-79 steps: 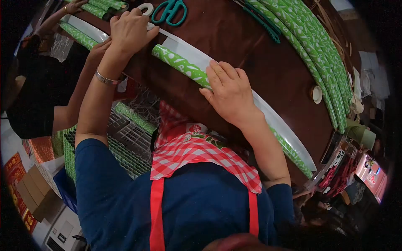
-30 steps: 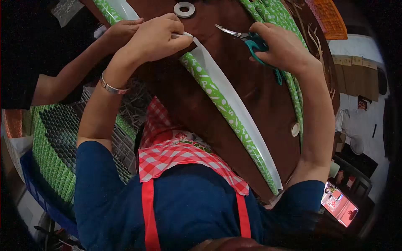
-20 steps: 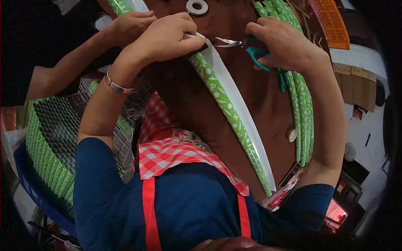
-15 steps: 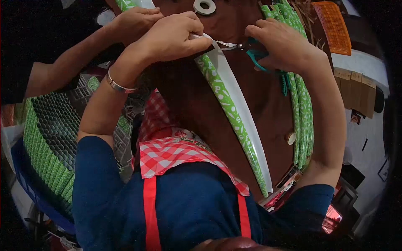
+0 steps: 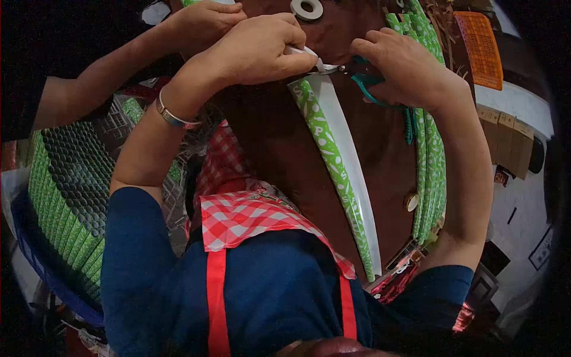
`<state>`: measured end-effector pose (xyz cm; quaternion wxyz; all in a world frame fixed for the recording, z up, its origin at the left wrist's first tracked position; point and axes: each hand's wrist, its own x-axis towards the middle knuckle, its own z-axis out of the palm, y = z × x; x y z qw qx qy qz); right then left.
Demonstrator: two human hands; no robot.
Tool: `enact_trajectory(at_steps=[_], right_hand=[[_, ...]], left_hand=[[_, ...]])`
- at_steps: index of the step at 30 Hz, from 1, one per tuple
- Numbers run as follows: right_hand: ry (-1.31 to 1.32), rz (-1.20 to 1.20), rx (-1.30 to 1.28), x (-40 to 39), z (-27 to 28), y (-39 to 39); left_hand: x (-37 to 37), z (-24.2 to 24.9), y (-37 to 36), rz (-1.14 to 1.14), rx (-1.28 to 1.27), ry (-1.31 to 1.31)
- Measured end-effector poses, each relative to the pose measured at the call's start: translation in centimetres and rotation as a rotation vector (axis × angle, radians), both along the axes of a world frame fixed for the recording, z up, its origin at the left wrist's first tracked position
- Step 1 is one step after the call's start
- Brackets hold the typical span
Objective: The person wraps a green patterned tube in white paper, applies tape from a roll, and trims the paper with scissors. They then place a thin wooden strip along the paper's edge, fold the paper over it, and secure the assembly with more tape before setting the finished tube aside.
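My left hand (image 5: 267, 50) pinches the end of a white strip (image 5: 303, 55) at the top centre. In my right hand (image 5: 404, 68) are the scissors (image 5: 372, 89) with teal handles; their blades point left and meet the strip close to my left fingers. Below the blades lies a long green patterned sheet (image 5: 333, 154), rolled along one side, with its white inner face (image 5: 351, 160) showing. A white ring-shaped roll (image 5: 307, 8) rests above my left hand.
Long green patterned tubes (image 5: 429, 172) lie under my right forearm. A blue container (image 5: 35, 238) of stacked green tubes is at left. Another person's hand (image 5: 211, 18) is behind my left hand. An orange basket (image 5: 480, 50) stands at upper right.
The scissor blades have closed up around the strip, nearer my left hand. The view has shifted slightly, and the strip end now stands apart from the green sheet's top.
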<state>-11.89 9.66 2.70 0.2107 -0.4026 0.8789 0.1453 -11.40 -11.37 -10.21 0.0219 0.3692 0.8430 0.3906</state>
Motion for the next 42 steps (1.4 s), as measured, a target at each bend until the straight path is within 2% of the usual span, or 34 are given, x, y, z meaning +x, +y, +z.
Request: enact_trajectory(at_steps=[18,21,23,31,38,42], right_hand=[[0.019,0.043,0.053,0.2,0.6,-0.1],[0.032,0.12,0.016,-0.7,-0.7,1.6],[0.048,0.098,-0.081,-0.9,-1.8,2.8],[-0.004,0.036,-0.123,-0.7,-2.6,3.2],[0.066,0.027,-0.254,-0.9,-5.2,5.0],[0.128,-0.053,-0.32,-1.2,-7.5,6.2]], left_hand=[[0.0,-0.5,0.8,0.055,0.016,-0.026],[-0.1,-0.6,0.9,0.067,0.019,-0.029],[-0.1,-0.5,1.0,0.074,0.021,-0.028],[-0.1,-0.2,0.8,0.105,-0.033,-0.076],[-0.3,-0.4,0.1,0.015,0.024,-0.035],[-0.3,0.2,-0.1,0.023,0.116,-0.176]])
